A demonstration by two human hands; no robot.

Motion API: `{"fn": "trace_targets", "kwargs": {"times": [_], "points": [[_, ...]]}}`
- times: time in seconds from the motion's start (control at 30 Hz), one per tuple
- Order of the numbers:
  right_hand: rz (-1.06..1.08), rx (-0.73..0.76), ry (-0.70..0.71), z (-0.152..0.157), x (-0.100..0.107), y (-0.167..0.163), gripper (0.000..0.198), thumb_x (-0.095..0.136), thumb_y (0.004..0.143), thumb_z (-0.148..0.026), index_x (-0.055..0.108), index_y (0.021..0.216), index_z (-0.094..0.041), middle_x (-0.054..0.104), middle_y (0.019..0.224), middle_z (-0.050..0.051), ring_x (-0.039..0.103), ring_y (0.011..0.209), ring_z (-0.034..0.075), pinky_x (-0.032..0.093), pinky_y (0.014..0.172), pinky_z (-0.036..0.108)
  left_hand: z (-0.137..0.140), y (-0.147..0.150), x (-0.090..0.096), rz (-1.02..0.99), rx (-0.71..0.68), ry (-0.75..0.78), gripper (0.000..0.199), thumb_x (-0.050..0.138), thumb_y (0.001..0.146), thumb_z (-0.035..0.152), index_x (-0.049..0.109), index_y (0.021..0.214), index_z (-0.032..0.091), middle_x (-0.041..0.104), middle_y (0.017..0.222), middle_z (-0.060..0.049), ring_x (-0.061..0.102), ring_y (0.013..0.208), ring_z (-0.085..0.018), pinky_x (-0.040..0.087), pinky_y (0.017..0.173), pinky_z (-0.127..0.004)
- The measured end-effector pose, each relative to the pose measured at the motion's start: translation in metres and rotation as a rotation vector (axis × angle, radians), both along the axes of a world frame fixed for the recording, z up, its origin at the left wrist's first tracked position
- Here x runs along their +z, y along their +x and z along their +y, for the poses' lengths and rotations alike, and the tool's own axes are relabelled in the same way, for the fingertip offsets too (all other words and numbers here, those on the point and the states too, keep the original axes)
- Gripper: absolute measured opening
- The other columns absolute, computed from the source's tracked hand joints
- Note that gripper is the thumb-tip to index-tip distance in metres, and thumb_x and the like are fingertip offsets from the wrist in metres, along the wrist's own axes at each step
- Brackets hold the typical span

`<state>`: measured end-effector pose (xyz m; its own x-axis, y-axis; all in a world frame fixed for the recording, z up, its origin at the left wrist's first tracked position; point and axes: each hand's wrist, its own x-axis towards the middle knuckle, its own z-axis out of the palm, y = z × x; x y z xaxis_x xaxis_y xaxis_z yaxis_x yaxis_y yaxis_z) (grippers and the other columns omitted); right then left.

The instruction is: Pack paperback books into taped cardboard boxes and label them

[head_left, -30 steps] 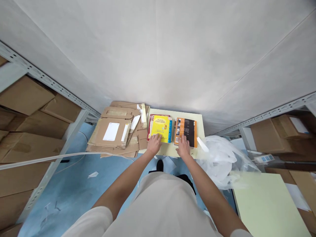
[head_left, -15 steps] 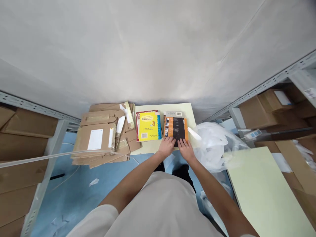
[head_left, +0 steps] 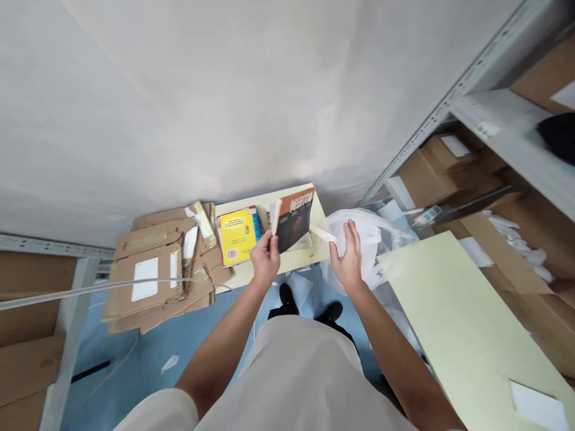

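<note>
My left hand (head_left: 265,258) grips a black and orange paperback book (head_left: 294,220) by its left edge. The book is raised and tilted above the small pale table (head_left: 245,275), its lettered cover toward me. Under it lies another book (head_left: 302,243), mostly hidden. My right hand (head_left: 348,258) is open, fingers up and apart, to the right of the book. A white strip (head_left: 322,233) reaches to its thumb; I cannot tell whether they touch. A yellow book (head_left: 238,234) with a barcode lies on a red-edged one, left of my left hand.
Flattened cardboard boxes (head_left: 155,251) are piled at the table's left end. A clear plastic bag (head_left: 375,236) with white material stands at the right. Beyond it is another pale table (head_left: 449,299). Metal shelves (head_left: 516,123) with cartons line the right. A pale strap (head_left: 112,286) crosses the left.
The black and orange book has been lifted from the table and turned over in my left hand. My right hand has come off it and opened. The view has swung right.
</note>
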<state>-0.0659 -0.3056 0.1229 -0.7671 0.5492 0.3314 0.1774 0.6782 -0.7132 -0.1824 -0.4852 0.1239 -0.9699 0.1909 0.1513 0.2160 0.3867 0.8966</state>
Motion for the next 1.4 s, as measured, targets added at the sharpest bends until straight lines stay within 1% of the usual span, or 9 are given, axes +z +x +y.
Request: {"fn": "trace_targets", "kwargs": {"times": [0.13, 0.2, 0.27, 0.5, 0.6, 0.73, 1.0, 1.2, 1.4], "points": [[0.166, -0.250, -0.735, 0.036, -0.003, 0.058, 0.082, 0.067, 0.074, -0.057, 0.031, 0.143, -0.032, 0.034, 0.152, 0.010, 0.034, 0.140, 0.031, 0.033, 0.110, 0.055, 0.052, 0.038, 0.027, -0.293, -0.057, 0.692, 0.035, 0.067, 0.078, 0.050, 0.066, 0.093, 0.018, 0.070, 0.094, -0.005, 0.064, 0.086, -0.017, 0.050, 0.083, -0.030], [0.220, -0.237, -1.089, 0.051, 0.001, 0.086, 0.068, 0.068, 0.071, -0.062, 0.047, 0.129, -0.034, 0.051, 0.140, 0.009, 0.049, 0.129, 0.031, 0.044, 0.102, 0.054, 0.084, 0.068, 0.034, -0.530, -0.140, 0.863, 0.034, 0.075, 0.071, 0.047, 0.065, 0.088, 0.019, 0.069, 0.087, -0.002, 0.063, 0.077, -0.014, 0.051, 0.079, -0.029], [0.335, -0.190, -1.246, 0.066, 0.010, 0.114, 0.053, 0.068, 0.073, -0.060, 0.056, 0.117, -0.033, 0.063, 0.124, 0.006, 0.060, 0.116, 0.029, 0.051, 0.092, 0.050, 0.112, 0.100, 0.035, -0.718, -0.248, 0.901, 0.032, 0.079, 0.068, 0.043, 0.063, 0.083, 0.019, 0.067, 0.079, 0.001, 0.061, 0.067, -0.011, 0.052, 0.075, -0.027], [0.611, -0.462, -1.000, 0.137, 0.030, 0.239, 0.040, 0.075, 0.072, -0.044, 0.060, 0.105, -0.026, 0.072, 0.100, 0.003, 0.068, 0.087, 0.022, 0.057, 0.072, 0.035, 0.175, 0.171, 0.023, -1.045, -0.647, 0.659, 0.041, 0.079, 0.064, 0.033, 0.058, 0.097, 0.024, 0.063, 0.071, 0.005, 0.063, 0.067, -0.012, 0.052, 0.072, -0.029], [0.608, -0.527, -0.880, 0.160, 0.026, 0.297, 0.039, 0.074, 0.074, -0.043, 0.058, 0.106, -0.027, 0.071, 0.103, 0.003, 0.067, 0.088, 0.021, 0.055, 0.074, 0.034, 0.203, 0.186, 0.024, -1.034, -0.825, 0.386, 0.046, 0.076, 0.068, 0.042, 0.060, 0.107, 0.023, 0.069, 0.088, -0.002, 0.066, 0.078, -0.017, 0.053, 0.073, -0.032], [0.585, -0.599, -0.820, 0.172, 0.021, 0.349, 0.041, 0.070, 0.077, -0.044, 0.057, 0.111, -0.028, 0.070, 0.106, 0.004, 0.066, 0.090, 0.022, 0.054, 0.078, 0.035, 0.237, 0.214, 0.022, -0.879, -1.156, 0.004, 0.039, 0.071, 0.073, 0.047, 0.068, 0.097, 0.016, 0.071, 0.094, -0.008, 0.066, 0.083, -0.019, 0.052, 0.071, -0.029], [0.686, -0.826, -0.828, 0.177, 0.014, 0.379, 0.035, 0.063, 0.081, -0.053, 0.061, 0.105, -0.028, 0.069, 0.105, 0.002, 0.064, 0.094, 0.021, 0.051, 0.079, 0.032, 0.284, 0.241, -0.009, -0.981, -1.321, -0.059, 0.043, 0.066, 0.077, 0.051, 0.065, 0.103, 0.017, 0.071, 0.106, -0.010, 0.067, 0.093, -0.023, 0.053, 0.080, -0.035], [0.796, -1.187, -0.748, 0.193, 0.017, 0.390, 0.037, 0.065, 0.076, -0.058, 0.059, 0.076, -0.022, 0.065, 0.073, -0.002, 0.057, 0.069, 0.015, 0.045, 0.064, 0.027, 0.319, 0.241, -0.026, -1.174, -1.449, -0.142, 0.047, 0.070, 0.075, 0.050, 0.066, 0.108, 0.016, 0.071, 0.106, -0.011, 0.068, 0.093, -0.024, 0.052, 0.082, -0.037], [0.868, -1.317, -0.714, 0.200, 0.006, 0.401, 0.040, 0.070, 0.070, -0.058, 0.055, 0.069, -0.021, 0.058, 0.064, -0.004, 0.051, 0.062, 0.013, 0.041, 0.059, 0.025, 0.339, 0.247, -0.030, -1.188, -1.367, -0.160, 0.050, 0.076, 0.068, 0.049, 0.066, 0.108, 0.019, 0.069, 0.111, -0.010, 0.066, 0.096, -0.023, 0.052, 0.082, -0.036]]}}
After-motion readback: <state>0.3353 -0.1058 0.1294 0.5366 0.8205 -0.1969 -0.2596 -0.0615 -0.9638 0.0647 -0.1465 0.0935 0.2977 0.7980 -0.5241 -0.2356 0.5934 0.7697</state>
